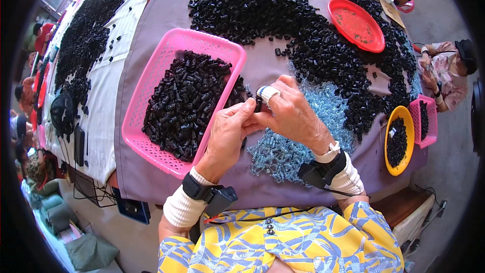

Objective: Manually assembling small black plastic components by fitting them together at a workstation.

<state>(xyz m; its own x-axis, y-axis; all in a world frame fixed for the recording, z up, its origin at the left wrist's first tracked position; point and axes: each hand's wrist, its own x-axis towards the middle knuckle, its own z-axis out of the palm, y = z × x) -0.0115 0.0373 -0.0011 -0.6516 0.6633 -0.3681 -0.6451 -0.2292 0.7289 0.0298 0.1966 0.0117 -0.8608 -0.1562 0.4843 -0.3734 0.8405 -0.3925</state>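
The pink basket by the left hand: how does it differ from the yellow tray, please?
The pink basket is rectangular with perforated walls; the yellow tray is rounded. The basket looks larger than the tray. The basket sits beside the left hand, the tray beyond the right hand. Both hold small black pieces.

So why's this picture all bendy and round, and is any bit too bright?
In the head view, a fisheye one, black fills the corners and the edge of the purple cloth bows; in the head view, the upper left rim is washed out white, the pale blue pieces glint, and the left hand and right hand look fairly sharp.
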